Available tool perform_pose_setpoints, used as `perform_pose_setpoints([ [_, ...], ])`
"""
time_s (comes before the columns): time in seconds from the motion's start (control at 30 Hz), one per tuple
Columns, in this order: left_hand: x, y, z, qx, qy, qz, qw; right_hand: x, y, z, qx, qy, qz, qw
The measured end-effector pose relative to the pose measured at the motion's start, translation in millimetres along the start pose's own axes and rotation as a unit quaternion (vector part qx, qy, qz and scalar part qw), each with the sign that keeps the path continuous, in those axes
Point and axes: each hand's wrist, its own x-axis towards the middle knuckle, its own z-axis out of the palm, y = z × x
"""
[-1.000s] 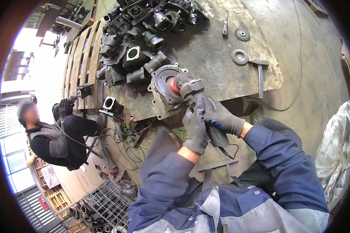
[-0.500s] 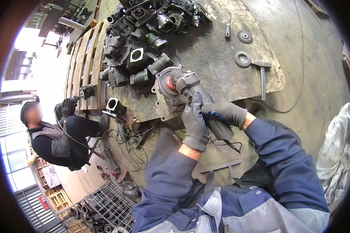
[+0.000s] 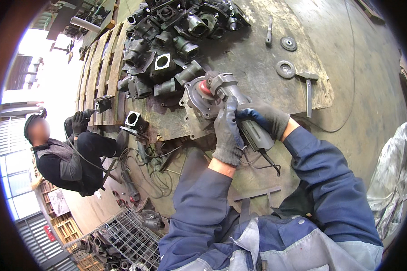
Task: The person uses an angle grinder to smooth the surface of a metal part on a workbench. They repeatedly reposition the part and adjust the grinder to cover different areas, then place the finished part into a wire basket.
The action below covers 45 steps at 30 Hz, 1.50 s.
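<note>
Both my gloved hands are wrapped round a grey angle grinder [image 3: 256, 134]. Its head carries a red disc [image 3: 205, 87] over a flanged metal casting [image 3: 195, 100] at the near edge of the work board. My left hand [image 3: 228, 133] grips the grinder close to its head, fingers closed. Farther back along the body, my right hand [image 3: 267, 118] is closed round the grinder, and a black cord trails from its rear end. Whether the disc touches the casting I cannot tell.
Several dark castings [image 3: 174, 47] are heaped at the far left of the board [image 3: 239, 54]. A hammer [image 3: 308, 92], two round discs [image 3: 286, 69] and a handled tool [image 3: 269, 31] lie right. A co-worker [image 3: 72, 158] sits left. Cables [image 3: 156, 180] and a wire basket [image 3: 126, 237] are nearby.
The grinder's head has shifted slightly up and to the right relative to the casting, showing more of the casting's flange. Both hands keep their grip. The whole view has shifted a little.
</note>
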Motion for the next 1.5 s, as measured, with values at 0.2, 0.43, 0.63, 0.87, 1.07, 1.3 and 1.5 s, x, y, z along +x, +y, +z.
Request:
perform_pose_setpoints([
  [0.2,5.6,-14.9,-5.2,0.003,-0.004,-0.021,1.0,-14.4,-3.8,1.9,0.102,0.021,0.058,0.993],
  [0.43,8.3,-15.0,-4.4,0.002,0.007,0.041,0.999,-13.9,-33.2,2.7,0.091,0.027,0.16,0.983],
  [0.63,-0.7,-11.3,6.7,-0.017,0.012,0.04,0.999,-7.3,-31.1,0.1,0.053,0.017,0.12,0.991],
  [0.87,11.3,-12.1,0.1,-0.025,-0.003,0.014,1.0,3.7,9.1,-13.8,0.034,0.027,0.074,0.996],
  [1.07,25.1,-24.1,-7.6,0.033,-0.005,0.012,0.999,1.0,38.9,-18.6,0.256,0.024,0.133,0.957],
  [1.3,11.9,-37.9,-2.5,0.051,0.009,0.017,0.999,-18.6,49.7,-32.3,0.433,-0.05,0.204,0.877],
  [1.5,3.6,-43.7,-4.3,0.06,0.005,0.021,0.998,-28.5,65.3,-33.1,0.325,0.002,0.198,0.925],
])
